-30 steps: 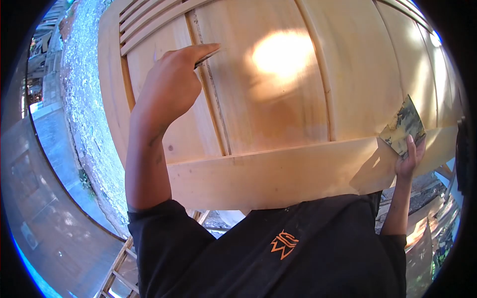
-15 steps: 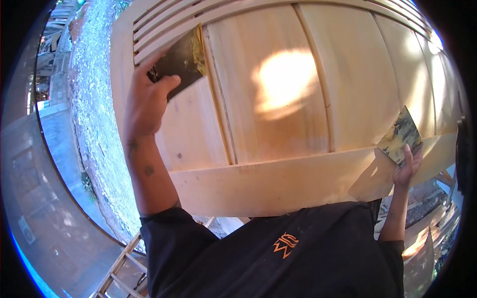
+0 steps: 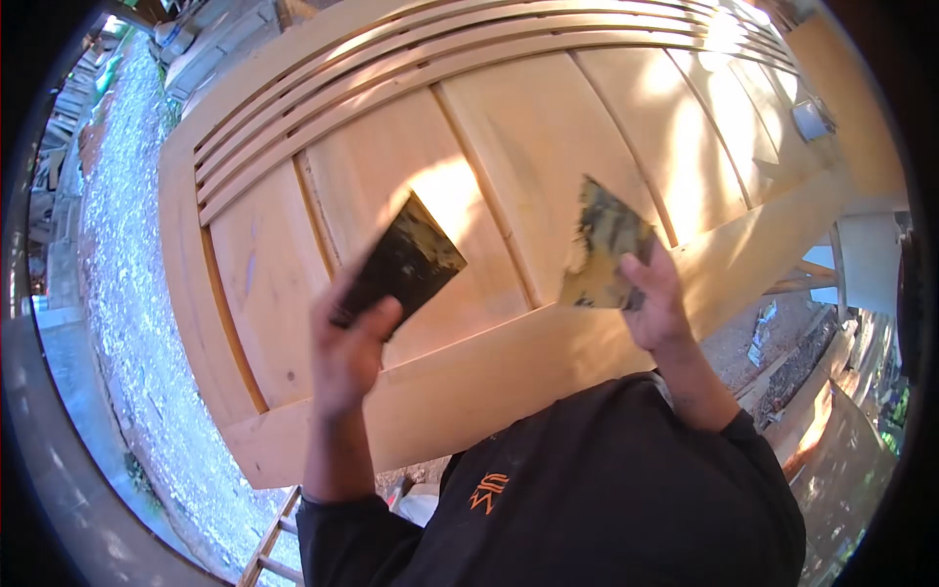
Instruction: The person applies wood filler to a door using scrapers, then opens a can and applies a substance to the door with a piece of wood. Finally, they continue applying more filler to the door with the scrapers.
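Observation:
My left hand (image 3: 347,357) is wrapped round a dark, stiff flat plate (image 3: 406,266) with yellowish smears, thumb across its lower edge. Held up over the wooden panel, the plate has its corner pointing away from me. To the right, my right hand (image 3: 655,298) grips a second flat plate (image 3: 608,245), thickly smeared with yellowish and dark paste, its left edge ragged. Below both hands lies a large pale wooden panel (image 3: 548,132), made of wide boards with dark seams between them. A plain rail (image 3: 460,396) runs along its near side and slats (image 3: 391,83) along its far side.
A wooden ladder (image 3: 266,548) stands at the lower left. Beyond the panel's left edge runs a bright gravelly strip (image 3: 127,245). A small whitish container (image 3: 811,120) sits at the panel's right end. Planks (image 3: 817,386) and debris are on the ground at right.
Both hands have come closer together over the panel, each still with its plate. My left hand has moved down and right, my right hand leftward. The view has shifted, showing more of the slats.

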`<action>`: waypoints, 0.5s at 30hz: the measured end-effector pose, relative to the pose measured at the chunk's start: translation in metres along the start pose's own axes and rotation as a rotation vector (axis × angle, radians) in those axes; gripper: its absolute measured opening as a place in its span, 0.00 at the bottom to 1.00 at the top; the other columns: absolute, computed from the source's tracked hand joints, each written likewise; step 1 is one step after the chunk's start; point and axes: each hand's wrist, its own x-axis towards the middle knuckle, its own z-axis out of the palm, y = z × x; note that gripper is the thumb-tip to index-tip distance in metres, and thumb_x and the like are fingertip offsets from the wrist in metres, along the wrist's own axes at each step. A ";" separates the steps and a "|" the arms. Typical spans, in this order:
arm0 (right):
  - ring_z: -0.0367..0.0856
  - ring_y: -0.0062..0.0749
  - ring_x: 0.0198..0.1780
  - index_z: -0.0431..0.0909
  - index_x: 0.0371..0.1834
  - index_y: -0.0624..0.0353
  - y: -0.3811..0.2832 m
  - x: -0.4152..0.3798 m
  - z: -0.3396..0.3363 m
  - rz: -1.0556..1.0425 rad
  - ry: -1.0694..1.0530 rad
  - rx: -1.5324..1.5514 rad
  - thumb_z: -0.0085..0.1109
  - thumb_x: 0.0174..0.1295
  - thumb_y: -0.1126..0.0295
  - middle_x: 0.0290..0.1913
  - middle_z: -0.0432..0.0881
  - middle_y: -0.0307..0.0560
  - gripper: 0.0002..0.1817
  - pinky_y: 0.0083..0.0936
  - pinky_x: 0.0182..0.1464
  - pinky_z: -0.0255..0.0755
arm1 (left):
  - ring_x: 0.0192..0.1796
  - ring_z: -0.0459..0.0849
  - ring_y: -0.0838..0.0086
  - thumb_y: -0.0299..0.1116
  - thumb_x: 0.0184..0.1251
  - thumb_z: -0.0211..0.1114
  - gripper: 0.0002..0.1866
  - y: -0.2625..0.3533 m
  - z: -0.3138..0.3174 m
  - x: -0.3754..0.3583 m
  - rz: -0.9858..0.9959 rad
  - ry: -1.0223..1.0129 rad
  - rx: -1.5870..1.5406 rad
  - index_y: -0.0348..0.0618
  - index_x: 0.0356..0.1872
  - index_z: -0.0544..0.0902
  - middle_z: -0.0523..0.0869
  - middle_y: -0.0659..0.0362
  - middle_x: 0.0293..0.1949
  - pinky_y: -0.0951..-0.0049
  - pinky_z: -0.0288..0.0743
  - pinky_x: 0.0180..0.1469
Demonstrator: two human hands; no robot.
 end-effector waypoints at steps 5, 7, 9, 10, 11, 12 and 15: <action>0.73 0.37 0.64 0.53 0.69 0.67 0.002 0.002 0.040 0.125 -0.156 0.165 0.49 0.67 0.75 0.63 0.70 0.54 0.28 0.33 0.64 0.71 | 0.62 0.76 0.54 0.11 0.61 0.50 0.25 -0.015 0.036 -0.027 0.564 -0.137 0.659 0.36 0.61 0.74 0.76 0.42 0.60 0.64 0.71 0.62; 0.73 0.37 0.64 0.53 0.70 0.66 0.003 0.001 0.050 0.120 -0.165 0.185 0.47 0.69 0.75 0.64 0.70 0.54 0.27 0.33 0.64 0.71 | 0.62 0.76 0.48 0.11 0.60 0.52 0.25 -0.021 0.046 -0.031 0.769 -0.141 0.639 0.37 0.60 0.74 0.75 0.41 0.60 0.59 0.71 0.62; 0.73 0.37 0.64 0.53 0.70 0.65 0.004 -0.001 0.056 0.118 -0.171 0.204 0.45 0.69 0.76 0.64 0.69 0.54 0.26 0.33 0.64 0.71 | 0.64 0.73 0.42 0.11 0.57 0.58 0.26 -0.035 0.044 -0.038 0.853 -0.198 0.702 0.41 0.58 0.74 0.73 0.41 0.60 0.49 0.71 0.63; 0.73 0.36 0.64 0.53 0.70 0.65 0.004 -0.002 0.057 0.109 -0.180 0.191 0.45 0.69 0.76 0.64 0.69 0.54 0.26 0.33 0.64 0.71 | 0.64 0.72 0.41 0.10 0.55 0.58 0.27 -0.047 0.040 -0.035 0.879 -0.188 0.737 0.42 0.58 0.74 0.72 0.41 0.61 0.49 0.72 0.63; 0.73 0.36 0.64 0.52 0.70 0.65 0.004 -0.002 0.057 0.104 -0.189 0.177 0.45 0.69 0.76 0.64 0.69 0.54 0.26 0.33 0.64 0.71 | 0.65 0.70 0.41 0.09 0.54 0.59 0.29 -0.057 0.037 -0.033 0.902 -0.174 0.773 0.43 0.58 0.75 0.71 0.41 0.61 0.49 0.72 0.63; 0.73 0.36 0.64 0.52 0.70 0.64 0.004 -0.002 0.057 0.094 -0.199 0.164 0.44 0.69 0.76 0.64 0.69 0.54 0.26 0.33 0.65 0.71 | 0.66 0.70 0.41 0.09 0.53 0.59 0.29 -0.061 0.031 -0.034 0.861 -0.174 0.851 0.43 0.58 0.75 0.71 0.41 0.62 0.49 0.71 0.63; 0.74 0.32 0.61 0.59 0.64 0.63 0.006 -0.007 0.055 0.104 -0.178 0.233 0.47 0.69 0.78 0.60 0.73 0.50 0.21 0.31 0.63 0.71 | 0.67 0.69 0.44 0.09 0.50 0.59 0.31 -0.059 0.010 -0.034 0.725 -0.200 1.079 0.44 0.58 0.75 0.70 0.44 0.63 0.49 0.71 0.64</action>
